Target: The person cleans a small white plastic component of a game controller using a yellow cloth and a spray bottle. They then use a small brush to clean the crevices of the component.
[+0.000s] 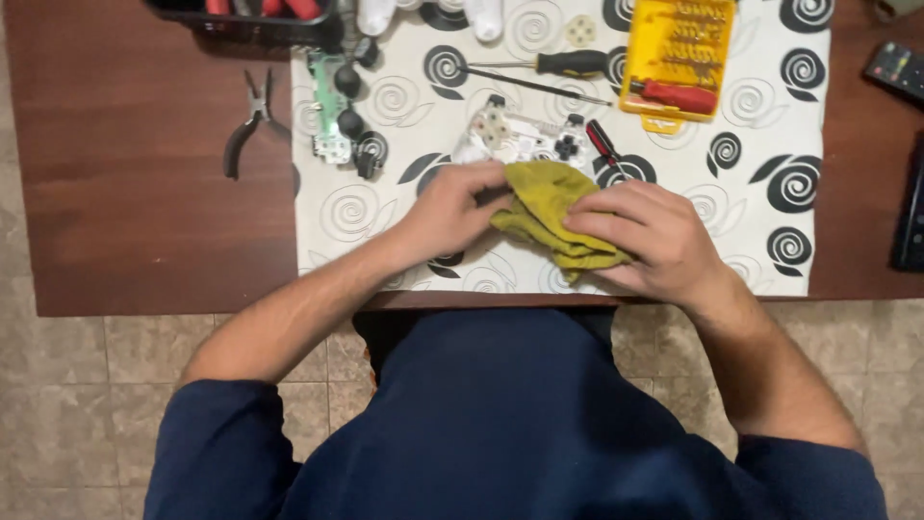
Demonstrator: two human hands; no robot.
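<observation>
A crumpled yellow-green cloth (544, 197) lies near the table's front edge on a white mat with black swirls (404, 207). My right hand (647, 236) presses down on the cloth's right side, fingers wrapped over it. My left hand (452, 207) grips something at the cloth's left edge, fingers curled; what it holds is hidden. Just behind the cloth sits an opened white game controller shell (515, 135) with its buttons showing.
A green circuit board with black thumbsticks (337, 111), black pliers (248, 120), a long black-handled screwdriver (558, 65), a small red screwdriver (603, 143) and a yellow bit case (677, 60) lie around. Remote controls (897, 69) sit at the right edge of the brown table (144, 193).
</observation>
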